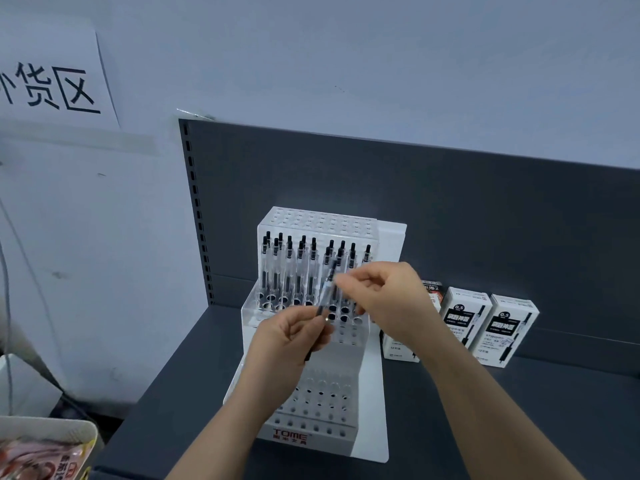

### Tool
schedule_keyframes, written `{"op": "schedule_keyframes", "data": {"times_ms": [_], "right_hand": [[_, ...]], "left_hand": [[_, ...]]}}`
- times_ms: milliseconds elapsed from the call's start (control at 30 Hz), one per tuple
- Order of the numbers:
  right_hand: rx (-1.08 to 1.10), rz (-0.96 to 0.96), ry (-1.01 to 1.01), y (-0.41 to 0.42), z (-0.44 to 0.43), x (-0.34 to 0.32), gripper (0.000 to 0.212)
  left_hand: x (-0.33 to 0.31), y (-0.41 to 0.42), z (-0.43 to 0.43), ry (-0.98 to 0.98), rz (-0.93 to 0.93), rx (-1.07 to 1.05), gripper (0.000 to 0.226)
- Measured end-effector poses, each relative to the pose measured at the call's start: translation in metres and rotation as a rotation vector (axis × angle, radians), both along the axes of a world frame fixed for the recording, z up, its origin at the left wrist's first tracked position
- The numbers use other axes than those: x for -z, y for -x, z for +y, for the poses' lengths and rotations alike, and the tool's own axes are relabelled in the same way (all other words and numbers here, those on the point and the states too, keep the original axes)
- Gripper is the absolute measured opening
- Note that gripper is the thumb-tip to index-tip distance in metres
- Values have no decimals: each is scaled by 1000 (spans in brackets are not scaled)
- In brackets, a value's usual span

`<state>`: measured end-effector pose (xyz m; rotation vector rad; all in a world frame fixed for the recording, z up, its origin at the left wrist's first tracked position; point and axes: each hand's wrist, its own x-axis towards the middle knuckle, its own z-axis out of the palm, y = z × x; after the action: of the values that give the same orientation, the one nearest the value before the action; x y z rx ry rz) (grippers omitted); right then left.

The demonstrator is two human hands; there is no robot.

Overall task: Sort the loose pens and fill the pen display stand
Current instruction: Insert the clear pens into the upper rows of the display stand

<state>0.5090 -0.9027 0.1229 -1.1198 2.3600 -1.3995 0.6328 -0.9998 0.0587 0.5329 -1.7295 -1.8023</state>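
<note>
Pens (300, 268) sit upright in stand (375, 393); left hand (287, 344), right hand (384, 296) pinch loose pen (326, 291).

Both hands (287, 336) (381, 299) hold one pen (327, 291) before the display stand (375, 393).

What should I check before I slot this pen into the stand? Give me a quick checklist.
1. Grip on the pen: ok; left hand holds its lower part, right hand pinches the upper part.
2. Free holes in the display stand: ok; the front tiers show empty holes.
3. Match with the standing pens: ok; same clear barrel, dark end.
4. Which end points down: cannot tell; blurred and partly behind the left hand.
5. Stand flat on the shelf: ok.
</note>
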Motion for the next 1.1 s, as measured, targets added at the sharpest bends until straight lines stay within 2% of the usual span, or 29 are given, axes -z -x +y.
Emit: {"op": "schedule_keyframes", "data": {"times_ms": [100, 167, 233, 300, 367, 467, 600, 700, 800, 967, 1100], "right_hand": [[-113, -81, 36, -2, 2, 3, 13], [-92, -126, 83, 3, 7, 1, 11], [-5, -148, 187, 13, 16, -6, 7], [111, -75, 262, 24, 25, -15, 7], [192, 55, 238, 32, 27, -17, 11], [193, 186, 128, 34, 18, -8, 21], [125, 301, -102, 33, -2, 6, 27], [120, 317, -208, 32, -10, 10, 33], [133, 309, -240, 32, -5, 17, 30], [177, 357, -237, 26, 24, 42, 31], [229, 367, -292, 22, 65, 48, 35]], "left_hand": [[-2, 6, 6, 32, -20, 33, 15], [-4, 7, 7, 151, -68, -13, 15], [-5, 2, 2, 408, -166, -109, 14], [-6, -3, -4, 702, -264, -192, 21], [-6, -7, -11, 928, -309, -275, 25], [-3, -8, -17, 1121, -315, -348, 19], [1, -9, -22, 1184, -364, -367, 18], [1, -10, -21, 1200, -404, -358, 21], [1, -8, -19, 1201, -416, -333, 28], [2, 0, -6, 1147, -374, -255, 19], [4, 17, 15, 1139, -321, -157, 37]]}}
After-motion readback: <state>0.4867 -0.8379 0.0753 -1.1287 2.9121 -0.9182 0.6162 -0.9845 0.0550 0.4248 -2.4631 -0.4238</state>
